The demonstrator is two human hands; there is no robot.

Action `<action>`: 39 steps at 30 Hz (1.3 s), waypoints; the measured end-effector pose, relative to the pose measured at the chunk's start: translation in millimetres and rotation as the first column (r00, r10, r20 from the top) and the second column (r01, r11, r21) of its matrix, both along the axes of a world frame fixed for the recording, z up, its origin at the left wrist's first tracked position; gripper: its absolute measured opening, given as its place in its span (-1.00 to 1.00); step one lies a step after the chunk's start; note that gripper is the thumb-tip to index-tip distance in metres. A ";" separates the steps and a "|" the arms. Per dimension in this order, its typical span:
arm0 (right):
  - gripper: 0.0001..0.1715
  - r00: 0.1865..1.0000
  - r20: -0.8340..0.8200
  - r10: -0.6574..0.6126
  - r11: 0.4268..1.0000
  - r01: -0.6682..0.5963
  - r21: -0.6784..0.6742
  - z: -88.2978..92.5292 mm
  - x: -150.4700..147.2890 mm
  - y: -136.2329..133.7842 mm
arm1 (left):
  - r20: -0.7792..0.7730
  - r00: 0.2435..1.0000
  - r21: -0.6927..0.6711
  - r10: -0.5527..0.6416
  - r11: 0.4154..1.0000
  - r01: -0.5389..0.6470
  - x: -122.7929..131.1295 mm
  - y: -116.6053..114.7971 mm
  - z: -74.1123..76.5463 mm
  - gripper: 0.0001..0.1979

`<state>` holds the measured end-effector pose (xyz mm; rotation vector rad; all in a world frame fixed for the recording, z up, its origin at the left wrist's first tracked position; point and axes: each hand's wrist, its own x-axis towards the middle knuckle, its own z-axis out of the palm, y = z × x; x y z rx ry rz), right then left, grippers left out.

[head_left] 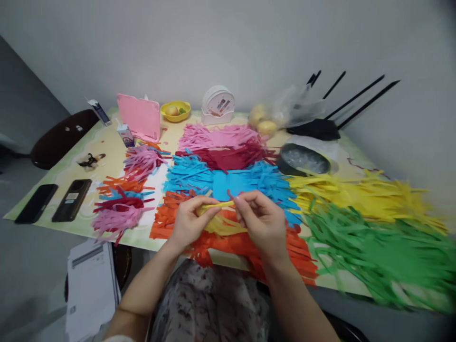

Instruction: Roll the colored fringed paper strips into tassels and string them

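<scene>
A fringed strip of yellow tissue paper (221, 204) is stretched between my hands, its middle bunched narrow and its fringe hanging below. My left hand (194, 218) pinches one side of it between thumb and fingers. On the other side, my right hand (261, 221) grips the yellow strip, and a small red bit of paper pokes up near its fingertips. Beneath both hands lie fringed orange paper (228, 244) and fringed blue paper (231, 183). Dark red paper (224, 159) and pink paper (221, 137) lie farther back.
Yellow fringe (366, 197) and green fringe (384, 251) spread on the right. Mixed-colour tassels (121, 209) lie left, beside two phones (72, 199). Behind stand a pink tablet case (139, 116), a yellow fruit bowl (175, 111), a dark bowl (302, 160) and a black router (315, 129).
</scene>
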<state>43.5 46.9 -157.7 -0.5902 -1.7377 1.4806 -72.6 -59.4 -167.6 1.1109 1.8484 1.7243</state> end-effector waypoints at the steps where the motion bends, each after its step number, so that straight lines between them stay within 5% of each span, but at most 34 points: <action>1: -0.75 0.999 -0.016 -0.030 1.000 0.030 -0.004 -1.8 -2.5 -2.7 | 0.004 1.000 -0.004 -0.017 1.000 0.017 -0.3 -1.7 -1.3 -0.87; 5: -0.79 0.996 -0.072 0.062 0.993 -0.068 -0.095 -11.7 -8.8 -10.7 | -0.129 0.988 -0.090 -0.088 0.993 0.076 -34.7 -20.1 -1.2 -0.79; 7: -0.78 0.986 -0.097 0.136 0.980 -0.148 -0.131 -17.4 -6.1 -10.4 | -0.299 0.953 -0.143 0.050 0.985 -0.097 -80.6 -37.8 9.2 -0.77; 8: -0.76 0.984 -0.105 0.147 0.977 -0.161 -0.142 -20.3 -3.2 -9.2 | -0.408 0.885 -0.121 0.225 0.947 -0.297 -109.0 -47.1 17.7 -0.76; 9: -0.75 0.983 -0.110 0.146 0.975 -0.161 -0.150 -23.3 0.2 -7.4 | -0.538 0.736 -0.064 0.411 0.851 -0.522 -138.8 -55.3 27.9 -0.76; 10: -0.76 0.984 -0.111 0.138 0.975 -0.154 -0.158 -26.2 3.7 -5.4 | -0.655 0.554 -0.016 0.514 0.723 -0.691 -167.8 -61.2 38.5 -0.77; 11: -0.77 0.985 -0.110 0.131 0.975 -0.148 -0.164 -28.9 6.9 -3.4 | -0.682 0.481 0.000 0.552 0.657 -0.754 -194.1 -63.9 48.4 -0.75; 14: -0.80 0.986 -0.108 0.126 0.974 -0.143 -0.174 -34.8 12.9 1.1 | -0.732 0.472 -0.088 0.491 0.620 -0.780 -243.9 -48.7 60.1 -0.76; 16: -0.81 0.987 -0.101 0.127 0.976 -0.142 -0.164 -36.0 15.2 3.3 | -0.764 0.525 -0.195 0.376 0.640 -0.743 -250.9 -24.2 47.4 -0.76; 21: -0.81 0.997 -0.039 0.074 0.990 -0.078 -0.116 -31.8 31.2 14.6 | -0.778 0.621 -0.438 0.096 0.625 -0.645 -228.6 24.5 -14.8 -0.82; 24: -0.79 1.000 0.015 0.003 0.997 -0.001 -0.081 -29.0 49.5 26.1 | -0.785 0.619 -0.513 -0.009 0.569 -0.642 -221.5 27.9 -30.6 -0.76; 27: -0.76 0.995 0.070 -0.065 0.997 0.068 -0.033 -28.2 73.3 41.7 | -0.814 0.572 -0.530 -0.098 0.530 -0.663 -222.3 26.8 -18.1 -0.77; 30: -0.76 0.973 0.102 -0.209 0.978 0.209 0.011 -26.3 105.8 70.8 | -0.846 0.504 -0.512 -0.175 0.533 -0.674 -217.4 38.4 12.4 -0.80; 34: -0.85 0.831 0.055 -0.553 0.825 0.538 0.174 -17.5 162.6 142.7 | -0.888 0.391 -0.447 -0.241 0.652 -0.613 -178.6 95.2 52.6 -0.82; 37: -0.70 0.695 0.315 -0.646 0.738 0.462 0.492 -15.6 204.8 208.6 | -0.890 0.323 -0.429 -0.323 0.833 -0.349 -109.3 162.2 69.5 -0.77; 39: -0.73 0.610 0.447 -0.655 0.739 0.392 0.548 -21.8 223.9 246.7 | -0.861 0.282 -0.431 -0.423 0.902 0.035 -43.5 206.4 72.8 -0.74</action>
